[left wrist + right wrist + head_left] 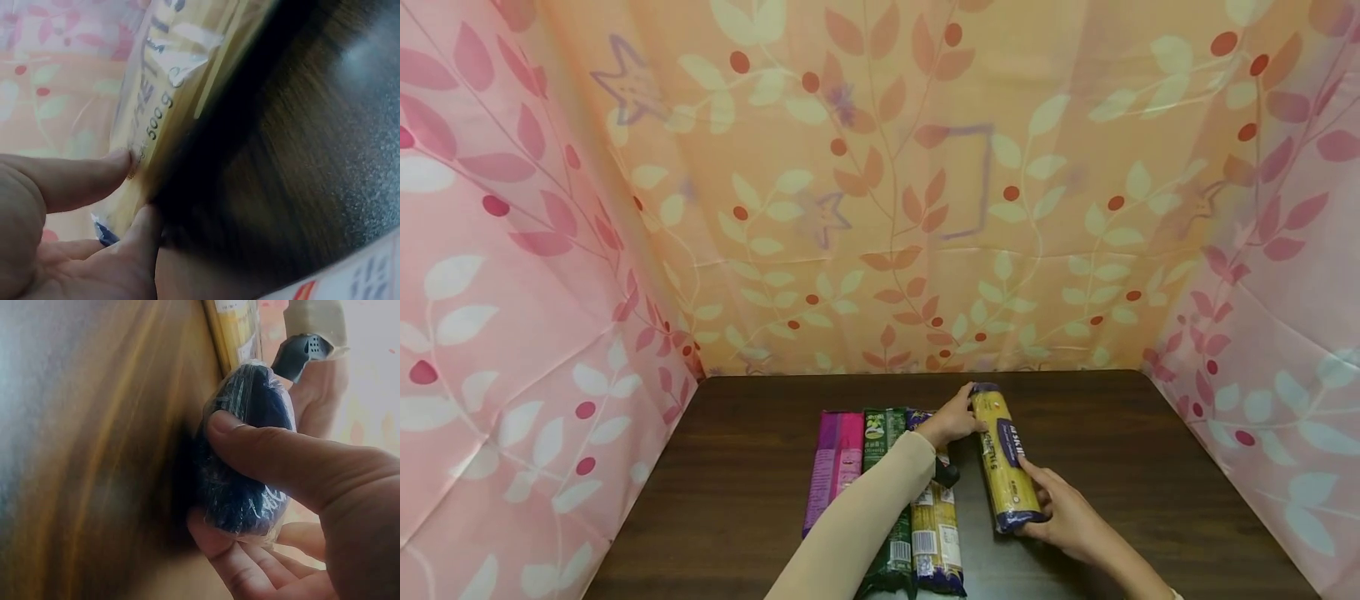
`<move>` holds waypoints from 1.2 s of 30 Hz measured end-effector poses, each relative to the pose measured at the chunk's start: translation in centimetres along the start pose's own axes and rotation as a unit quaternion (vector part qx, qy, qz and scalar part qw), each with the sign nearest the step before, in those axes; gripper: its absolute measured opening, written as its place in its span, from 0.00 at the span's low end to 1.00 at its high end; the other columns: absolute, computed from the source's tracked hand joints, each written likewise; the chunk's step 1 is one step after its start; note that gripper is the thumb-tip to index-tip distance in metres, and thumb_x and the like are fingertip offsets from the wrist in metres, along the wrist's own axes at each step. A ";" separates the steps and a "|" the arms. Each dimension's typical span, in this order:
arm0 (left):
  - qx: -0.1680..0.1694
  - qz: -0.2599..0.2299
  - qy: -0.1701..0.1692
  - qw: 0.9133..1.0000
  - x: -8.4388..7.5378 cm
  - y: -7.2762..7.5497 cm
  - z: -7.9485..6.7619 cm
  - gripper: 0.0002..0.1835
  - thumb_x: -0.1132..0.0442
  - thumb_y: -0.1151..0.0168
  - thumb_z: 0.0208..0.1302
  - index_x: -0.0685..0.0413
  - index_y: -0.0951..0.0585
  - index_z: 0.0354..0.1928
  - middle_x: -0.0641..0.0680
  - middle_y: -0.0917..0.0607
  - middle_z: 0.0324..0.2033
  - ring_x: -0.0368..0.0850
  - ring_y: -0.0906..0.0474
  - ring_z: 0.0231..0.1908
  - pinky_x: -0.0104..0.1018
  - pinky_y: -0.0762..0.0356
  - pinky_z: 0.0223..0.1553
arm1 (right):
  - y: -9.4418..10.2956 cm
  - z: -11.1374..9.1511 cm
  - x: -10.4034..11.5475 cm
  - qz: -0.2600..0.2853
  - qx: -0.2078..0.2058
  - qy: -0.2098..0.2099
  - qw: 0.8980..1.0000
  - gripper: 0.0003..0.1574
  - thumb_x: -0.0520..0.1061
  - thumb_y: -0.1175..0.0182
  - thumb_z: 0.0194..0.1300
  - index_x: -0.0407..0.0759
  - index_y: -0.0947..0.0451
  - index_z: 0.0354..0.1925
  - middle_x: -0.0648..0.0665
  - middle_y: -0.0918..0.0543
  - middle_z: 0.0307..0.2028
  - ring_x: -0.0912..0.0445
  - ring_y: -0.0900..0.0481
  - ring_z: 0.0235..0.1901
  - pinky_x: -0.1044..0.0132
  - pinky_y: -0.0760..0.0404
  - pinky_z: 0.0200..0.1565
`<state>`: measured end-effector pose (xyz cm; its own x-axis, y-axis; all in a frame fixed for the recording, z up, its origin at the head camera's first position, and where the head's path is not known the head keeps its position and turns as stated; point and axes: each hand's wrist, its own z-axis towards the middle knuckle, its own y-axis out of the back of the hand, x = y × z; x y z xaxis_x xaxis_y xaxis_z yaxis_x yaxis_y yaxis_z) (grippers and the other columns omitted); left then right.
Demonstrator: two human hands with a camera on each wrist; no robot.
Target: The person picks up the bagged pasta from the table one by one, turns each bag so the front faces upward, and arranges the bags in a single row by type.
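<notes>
A yellow spaghetti packet point(997, 467) with dark blue ends is held just right of a row of packets in the head view. Its far end is pinched by my left hand point(953, 419); in the left wrist view the thumb point(94, 178) and fingers take its edge, near the "500 g" print. My right hand point(1063, 512) grips the near end. The right wrist view shows the thumb point(269, 447) across the blue end point(250, 481), with fingers beneath. Whether the packet touches the table is hard to tell.
Left of it lie a pink-purple packet point(837, 454), a green packet point(901, 533) and another yellow spaghetti packet point(936, 533), side by side and partly covered by my left arm. The dark wooden table point(737, 467) is walled by floral curtains point(887, 292).
</notes>
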<state>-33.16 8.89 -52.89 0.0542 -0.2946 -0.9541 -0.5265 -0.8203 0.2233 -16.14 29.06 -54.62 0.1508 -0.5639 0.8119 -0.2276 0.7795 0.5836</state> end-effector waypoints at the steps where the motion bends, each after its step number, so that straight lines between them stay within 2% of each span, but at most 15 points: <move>1: -0.002 0.002 -0.004 1.000 0.0 -0.1 0.0 0.51 0.74 0.31 0.72 0.54 0.51 0.87 0.65 0.35 0.80 0.63 0.24 0.69 0.53 0.22 0.66 | 0.1 0.0 0.0 0.000 -0.001 0.000 1.000 0.68 0.31 0.16 0.51 0.26 0.45 0.81 0.23 0.28 0.62 0.55 0.18 0.40 0.65 0.15 0.36; 10: -0.035 0.053 -0.012 0.998 0.2 -0.7 -0.1 0.41 0.71 0.31 0.73 0.57 0.37 0.83 0.64 0.28 0.76 0.59 0.27 0.73 0.50 0.22 0.68 | 0.6 0.5 -0.7 -0.024 -0.022 0.030 0.999 0.68 0.32 0.15 0.49 0.21 0.43 0.79 0.24 0.26 0.62 0.59 0.19 0.42 0.65 0.15 0.37; 14: -0.029 0.056 -0.010 0.998 0.4 -0.6 -0.1 0.40 0.70 0.31 0.73 0.56 0.36 0.83 0.63 0.29 0.77 0.58 0.28 0.74 0.49 0.23 0.68 | 0.5 0.4 -0.8 -0.034 -0.022 0.032 0.999 0.68 0.33 0.14 0.48 0.21 0.42 0.78 0.25 0.26 0.62 0.59 0.20 0.42 0.65 0.15 0.37; 19: -0.008 0.080 -0.025 0.996 0.6 0.2 -0.1 0.40 0.69 0.31 0.75 0.56 0.37 0.83 0.61 0.31 0.79 0.58 0.29 0.75 0.49 0.23 0.68 | 0.4 0.3 -0.5 -0.052 -0.023 0.037 0.998 0.68 0.36 0.13 0.49 0.21 0.42 0.78 0.27 0.25 0.61 0.62 0.23 0.41 0.66 0.17 0.37; 24: 0.007 0.134 -0.045 0.990 0.2 1.4 -0.8 0.34 0.66 0.33 0.77 0.57 0.32 0.81 0.61 0.27 0.76 0.57 0.29 0.74 0.49 0.23 0.68 | 0.2 0.2 0.1 -0.079 -0.024 0.032 0.996 0.69 0.38 0.13 0.48 0.20 0.42 0.78 0.27 0.26 0.61 0.57 0.23 0.42 0.66 0.18 0.37; 27: 0.002 0.189 -0.060 0.980 -0.2 2.2 -1.4 0.30 0.63 0.34 0.78 0.53 0.27 0.78 0.59 0.23 0.73 0.56 0.26 0.72 0.49 0.22 0.66 | 0.0 0.1 0.4 -0.125 -0.036 0.022 0.991 0.70 0.42 0.11 0.47 0.22 0.39 0.77 0.26 0.27 0.63 0.46 0.20 0.51 0.57 0.16 0.48; 30: -0.001 0.229 -0.071 0.971 -0.5 3.0 -2.0 0.27 0.62 0.36 0.80 0.51 0.25 0.77 0.57 0.22 0.72 0.56 0.25 0.71 0.50 0.20 0.63 | -0.2 0.0 0.7 -0.164 -0.042 0.014 0.985 0.70 0.47 0.11 0.47 0.24 0.38 0.77 0.25 0.29 0.67 0.34 0.26 0.62 0.40 0.22 0.60; 32: -0.002 0.249 -0.076 0.966 -0.5 3.5 -2.3 0.26 0.61 0.37 0.81 0.50 0.25 0.77 0.56 0.22 0.73 0.56 0.24 0.70 0.50 0.20 0.61 | -0.4 -0.1 1.0 -0.172 -0.044 0.013 0.984 0.71 0.50 0.11 0.47 0.24 0.38 0.78 0.25 0.31 0.70 0.29 0.31 0.66 0.32 0.26 0.62; 36: 0.007 0.282 -0.085 0.955 -0.2 4.7 -2.9 0.26 0.60 0.37 0.81 0.51 0.24 0.76 0.56 0.23 0.74 0.55 0.23 0.69 0.49 0.20 0.61 | -0.9 -0.5 1.8 -0.178 -0.049 0.024 0.983 0.74 0.54 0.11 0.47 0.26 0.39 0.79 0.25 0.34 0.72 0.29 0.32 0.66 0.30 0.27 0.62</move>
<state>-33.19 3.62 -51.05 -0.3805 -0.6031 -0.7011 -0.4426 -0.5469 0.7106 -15.16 27.54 -53.69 0.2494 -0.7935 0.5551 -0.0583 0.5599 0.8265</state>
